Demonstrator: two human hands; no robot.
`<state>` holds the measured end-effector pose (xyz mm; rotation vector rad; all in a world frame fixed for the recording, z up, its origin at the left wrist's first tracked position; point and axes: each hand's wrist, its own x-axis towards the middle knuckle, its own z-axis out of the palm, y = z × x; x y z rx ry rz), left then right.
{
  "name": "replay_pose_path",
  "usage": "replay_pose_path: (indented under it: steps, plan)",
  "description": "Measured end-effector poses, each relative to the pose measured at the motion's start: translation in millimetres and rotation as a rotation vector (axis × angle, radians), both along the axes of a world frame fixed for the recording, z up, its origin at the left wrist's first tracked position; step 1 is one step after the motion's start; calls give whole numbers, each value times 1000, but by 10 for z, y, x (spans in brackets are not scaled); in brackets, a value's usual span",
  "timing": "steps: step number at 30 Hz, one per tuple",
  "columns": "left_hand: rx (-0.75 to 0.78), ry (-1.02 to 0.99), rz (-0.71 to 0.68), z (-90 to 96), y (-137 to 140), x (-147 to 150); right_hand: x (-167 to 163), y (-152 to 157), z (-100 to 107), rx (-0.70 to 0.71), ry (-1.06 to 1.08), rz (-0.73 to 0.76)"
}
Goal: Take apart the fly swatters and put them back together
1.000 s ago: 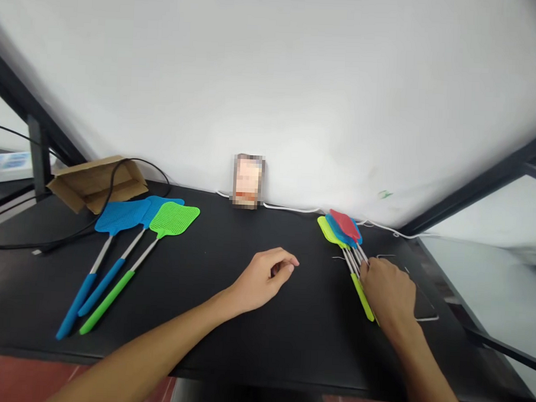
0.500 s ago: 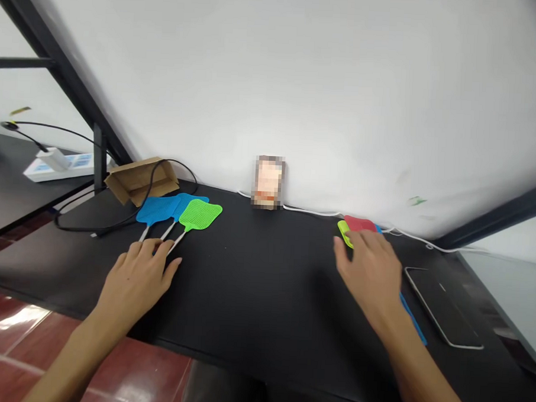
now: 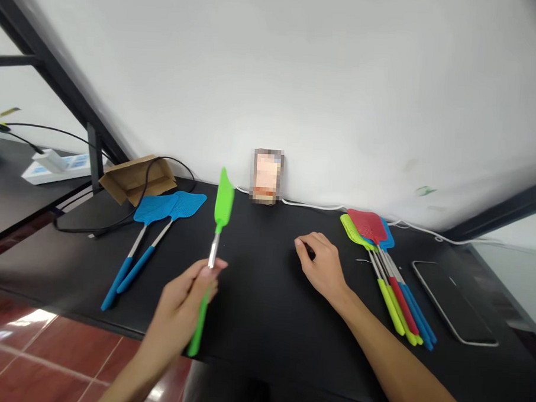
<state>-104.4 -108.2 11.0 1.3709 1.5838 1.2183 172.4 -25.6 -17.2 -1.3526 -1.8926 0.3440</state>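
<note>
While my left hand holds the green swatter tilted up over the table, its grip wrapped around it below the head, I've got my right hand right of centre, grip loosely curled; can't tell if its fingertips meet. Two blue swatters lie left by the cardboard box, and over right, red, blue and yellow-green swatters overlap beside a dark panel.

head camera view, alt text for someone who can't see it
The left hand holds a green fly swatter at a black table; the right hand is loosely curled. Two blue swatters lie on the left, a multicoloured swatter pile on the right beside a dark flat device.
</note>
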Motion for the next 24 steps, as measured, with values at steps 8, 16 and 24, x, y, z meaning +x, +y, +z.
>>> replay_pose_path:
  steps: [8, 16, 24]
  plan:
    - [185, -484, -230, -174, 907, 1235, -79, -92, 61, -526, 675, 328]
    - [-52, -697, -612, -284, 1107, 977, -41, -177, 171, -933, 1102, 369]
    - [-112, -765, -625, -325, 1150, 901, -71, -223, 167, -999, 1044, 322]
